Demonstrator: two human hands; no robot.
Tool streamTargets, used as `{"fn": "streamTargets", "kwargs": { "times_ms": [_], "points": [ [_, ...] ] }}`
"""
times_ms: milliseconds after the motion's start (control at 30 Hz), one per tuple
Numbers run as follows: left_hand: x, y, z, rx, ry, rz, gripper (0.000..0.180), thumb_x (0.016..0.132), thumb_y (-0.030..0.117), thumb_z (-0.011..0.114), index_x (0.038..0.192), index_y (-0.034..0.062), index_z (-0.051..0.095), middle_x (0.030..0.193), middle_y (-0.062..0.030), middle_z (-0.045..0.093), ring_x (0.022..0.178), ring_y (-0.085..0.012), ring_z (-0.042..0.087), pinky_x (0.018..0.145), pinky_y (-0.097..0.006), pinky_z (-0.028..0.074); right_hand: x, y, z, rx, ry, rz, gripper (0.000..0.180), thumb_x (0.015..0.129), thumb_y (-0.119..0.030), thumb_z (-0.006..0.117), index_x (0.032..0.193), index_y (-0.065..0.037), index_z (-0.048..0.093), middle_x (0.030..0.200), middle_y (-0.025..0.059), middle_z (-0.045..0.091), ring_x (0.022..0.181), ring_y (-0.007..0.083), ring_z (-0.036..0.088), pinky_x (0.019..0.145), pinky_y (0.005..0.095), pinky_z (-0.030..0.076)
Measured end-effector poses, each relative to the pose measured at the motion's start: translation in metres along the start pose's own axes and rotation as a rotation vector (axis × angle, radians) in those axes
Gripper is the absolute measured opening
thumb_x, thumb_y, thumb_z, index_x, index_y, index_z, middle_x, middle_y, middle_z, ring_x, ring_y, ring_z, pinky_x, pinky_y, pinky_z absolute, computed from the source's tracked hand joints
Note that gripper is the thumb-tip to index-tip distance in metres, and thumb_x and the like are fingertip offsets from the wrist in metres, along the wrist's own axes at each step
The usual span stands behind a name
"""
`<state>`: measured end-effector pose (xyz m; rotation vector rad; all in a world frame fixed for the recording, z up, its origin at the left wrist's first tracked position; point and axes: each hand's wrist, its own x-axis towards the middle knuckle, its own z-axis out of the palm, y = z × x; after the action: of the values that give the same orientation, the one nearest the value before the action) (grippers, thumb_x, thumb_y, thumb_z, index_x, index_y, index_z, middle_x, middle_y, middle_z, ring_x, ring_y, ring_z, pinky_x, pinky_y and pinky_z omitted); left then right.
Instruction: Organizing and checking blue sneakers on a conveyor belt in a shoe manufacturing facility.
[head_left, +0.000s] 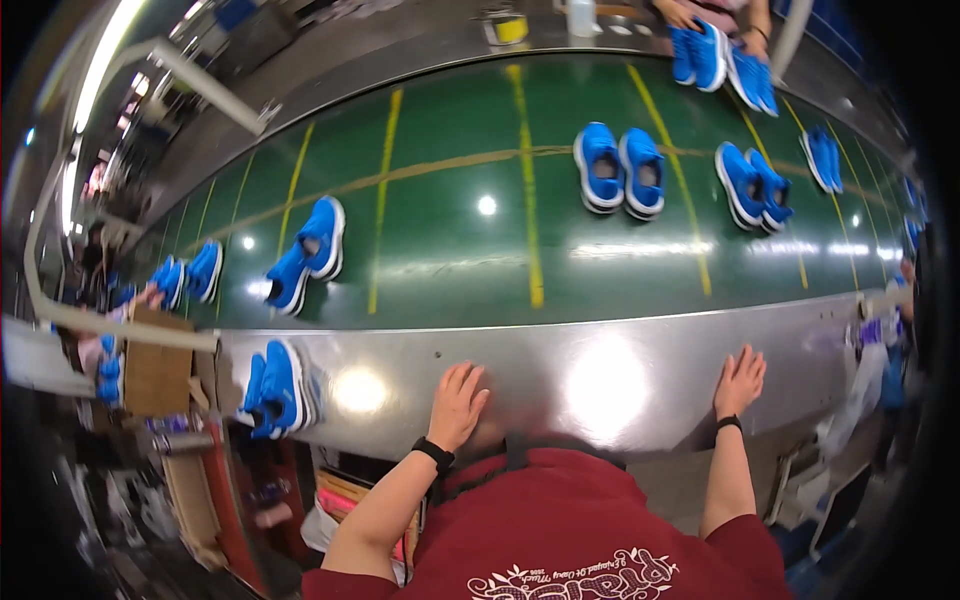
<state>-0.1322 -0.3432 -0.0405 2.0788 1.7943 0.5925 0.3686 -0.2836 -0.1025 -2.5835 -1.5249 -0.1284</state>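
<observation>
My left hand rests on the metal ledge, fingers stretched out and holding nothing. Farther right on the same ledge lies my right hand, its fingers slightly spread and empty. A pair of blue sneakers with white soles stands on the ledge, to the left of my left hand. Beyond the ledge, a green conveyor belt with yellow lines carries more blue sneakers. One pair sits between my hands on the far half; another pair lies toward the left, one shoe overlapping the other.
Across the belt, another person's hands hold blue sneakers. More pairs sit on the belt at the right. A cardboard box stands at the left, near another person's hand. A yellow can and white bottle stand behind the belt.
</observation>
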Motion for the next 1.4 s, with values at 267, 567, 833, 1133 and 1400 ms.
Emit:
{"fn": "streamTargets", "kwargs": {
  "times_ms": [267, 567, 833, 1133, 1400],
  "points": [
    [-0.047, -0.087, -0.04, -0.054, 0.083, -0.201, 0.041, 0.084, 0.013, 0.059, 0.124, 0.0064, 0.052, 0.127, -0.0182, 0.049, 0.118, -0.0389, 0.043, 0.101, -0.046, 0.036, -0.037, -0.013, 0.02, 0.309, 0.033, 0.109, 0.053, 0.096, -0.037, 0.044, 0.141, -0.011, 0.034, 0.147, 0.023, 0.029, 0.137, 0.0398, 0.024, 0.11, 0.049, 0.02],
    [0.0, -0.245, -0.15, 0.272, 0.381, -0.251, 0.046, 0.074, -0.004, 0.057, 0.116, 0.0147, 0.06, 0.127, -0.0194, 0.048, 0.119, -0.0382, 0.045, 0.097, -0.047, 0.038, -0.205, -0.164, -0.032, 0.321, -0.173, -0.301, 0.05, 0.094, -0.028, 0.047, 0.139, -0.008, 0.038, 0.147, 0.024, 0.027, 0.138, 0.0398, 0.021, 0.112, 0.0488, 0.016],
    [0.033, -0.343, -0.206, 0.73, 0.236, -0.283, 0.03, 0.078, 0.007, 0.059, 0.102, 0.0213, 0.07, 0.126, -0.0141, 0.05, 0.12, -0.0312, 0.044, 0.096, -0.044, 0.036, -0.228, -0.184, -0.035, 0.229, -0.232, -0.335, 0.045, 0.094, -0.027, 0.047, 0.136, -0.012, 0.042, 0.148, 0.0203, 0.026, 0.139, 0.0389, 0.018, 0.111, 0.0518, 0.015],
    [0.089, -0.37, -0.231, 0.579, -0.093, -0.175, 0.049, 0.079, 0.01, 0.062, 0.123, 0.0304, 0.054, 0.092, -0.0111, 0.063, 0.087, -0.0293, 0.064, 0.076, -0.042, 0.048, -0.234, -0.194, -0.037, 0.15, -0.246, -0.275, 0.048, 0.093, -0.025, 0.045, 0.139, -0.014, 0.038, 0.149, 0.0183, 0.024, 0.139, 0.0383, 0.017, 0.112, 0.0515, 0.015],
    [0.136, -0.321, -0.197, 0.454, -0.109, -0.476, 0.061, 0.071, 0.053, 0.071, 0.122, 0.0224, 0.059, 0.101, -0.0163, 0.067, 0.097, -0.0327, 0.064, 0.08, -0.043, 0.05, -0.237, -0.204, -0.036, 0.136, -0.256, -0.246, 0.05, 0.093, -0.026, 0.045, 0.141, -0.016, 0.037, 0.15, 0.018, 0.023, 0.14, 0.0371, 0.016, 0.112, 0.0513, 0.014]
  ]
}}
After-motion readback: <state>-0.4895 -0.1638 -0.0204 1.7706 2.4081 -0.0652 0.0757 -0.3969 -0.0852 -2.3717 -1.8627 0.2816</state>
